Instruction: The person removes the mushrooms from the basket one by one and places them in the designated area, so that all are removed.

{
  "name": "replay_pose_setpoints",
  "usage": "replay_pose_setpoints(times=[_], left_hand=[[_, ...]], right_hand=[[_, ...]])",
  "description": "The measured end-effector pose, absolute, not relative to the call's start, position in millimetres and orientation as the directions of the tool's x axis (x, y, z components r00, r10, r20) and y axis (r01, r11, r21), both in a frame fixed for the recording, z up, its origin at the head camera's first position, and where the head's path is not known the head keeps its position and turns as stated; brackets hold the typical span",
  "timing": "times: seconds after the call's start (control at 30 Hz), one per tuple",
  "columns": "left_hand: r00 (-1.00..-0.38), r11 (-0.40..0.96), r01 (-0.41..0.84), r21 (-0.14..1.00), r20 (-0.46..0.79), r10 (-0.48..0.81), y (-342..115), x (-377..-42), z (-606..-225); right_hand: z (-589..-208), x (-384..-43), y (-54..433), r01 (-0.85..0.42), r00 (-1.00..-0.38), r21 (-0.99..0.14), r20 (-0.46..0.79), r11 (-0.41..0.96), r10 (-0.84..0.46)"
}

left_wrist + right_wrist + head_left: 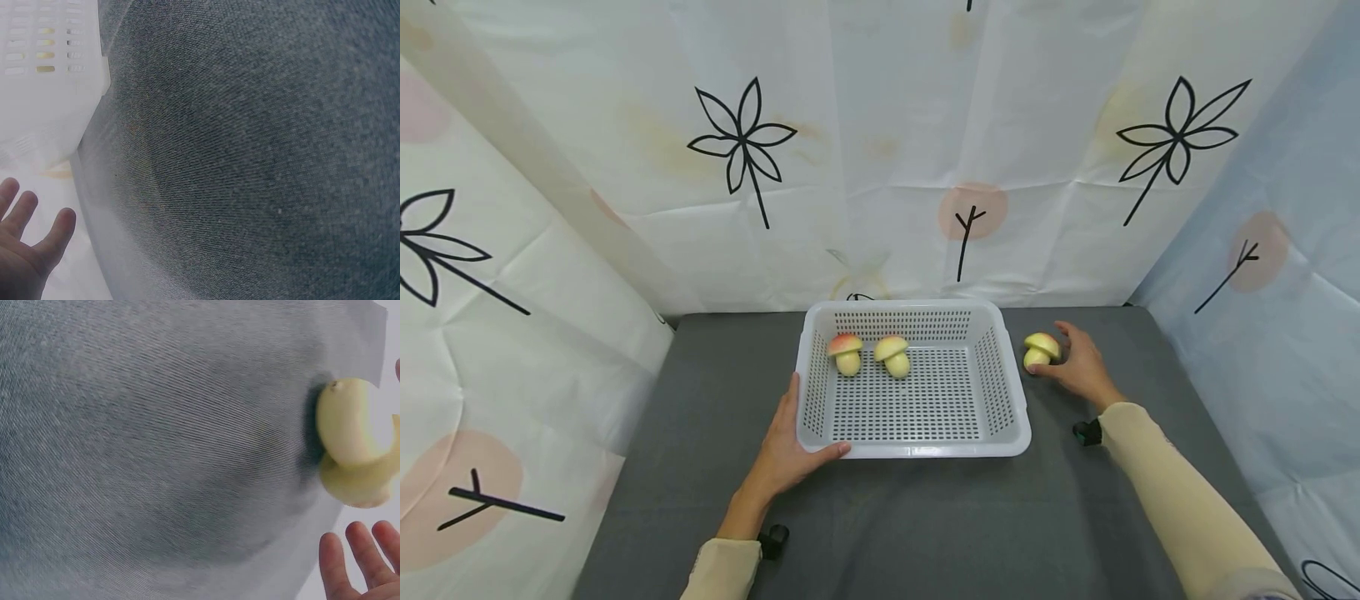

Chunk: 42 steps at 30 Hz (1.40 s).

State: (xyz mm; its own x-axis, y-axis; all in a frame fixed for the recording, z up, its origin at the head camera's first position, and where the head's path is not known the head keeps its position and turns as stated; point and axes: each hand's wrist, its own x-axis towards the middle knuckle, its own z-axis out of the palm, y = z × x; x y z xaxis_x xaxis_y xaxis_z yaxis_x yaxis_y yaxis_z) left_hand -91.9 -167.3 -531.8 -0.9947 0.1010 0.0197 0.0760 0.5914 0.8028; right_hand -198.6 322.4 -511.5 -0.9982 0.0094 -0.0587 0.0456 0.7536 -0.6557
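A white plastic basket (917,451) with slotted sides and bottom sits on the grey table. Inside, toward its back left, lie a toy mushroom with a red-topped cap (847,354) and a yellow-green toy mushroom (892,357). My left hand (786,454) rests at the basket's front left corner, thumb along the front rim, fingers straight beside the left wall. Right of the basket, another yellow-green toy mushroom (1042,350) rests on the table. Around it stands my right hand (1081,364), thumb near the stem; in the right wrist view its visible fingers (334,562) are apart from the mushroom.
Grey cloth (925,525) covers the table. White printed sheets (880,150) hang behind and at both sides, close to the table's edges. Each wrist wears a dark strap-on device (1087,432).
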Motion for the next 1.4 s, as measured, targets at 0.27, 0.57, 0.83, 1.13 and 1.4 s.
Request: replay_pose_setpoints(times=[0.27, 0.57, 0.83, 1.13, 1.4], left_hand=[[-0.994, 0.588, 0.077, 0.805, 0.020, 0.103, -167.6, -91.8, -532.0], [-0.995, 0.583, 0.071, 0.810, 0.014, 0.101, -167.5, -91.7, -531.3], [-0.995, 0.582, 0.074, 0.810, 0.018, 0.102, -167.8, -92.1, -532.5], [-0.994, 0.582, 0.082, 0.809, 0.024, 0.106, -167.8, -91.7, -533.2], [-0.993, 0.572, 0.100, 0.814, 0.045, 0.110, -166.8, -91.6, -531.9]], right_hand=[[-491.0, -198.4, 322.2, -0.015, -1.000, -0.620, 0.004, 0.785, -0.015], [-461.5, -194.7, 314.2, -0.117, -0.993, -0.612, 0.086, 0.782, -0.082], [-434.7, -191.8, 295.6, -0.179, -0.984, -0.607, 0.120, 0.774, -0.133], [-413.2, -190.1, 266.4, -0.253, -0.967, -0.617, 0.138, 0.745, -0.214], [-406.6, -195.2, 236.3, -0.303, -0.948, -0.629, 0.124, 0.716, -0.292]])
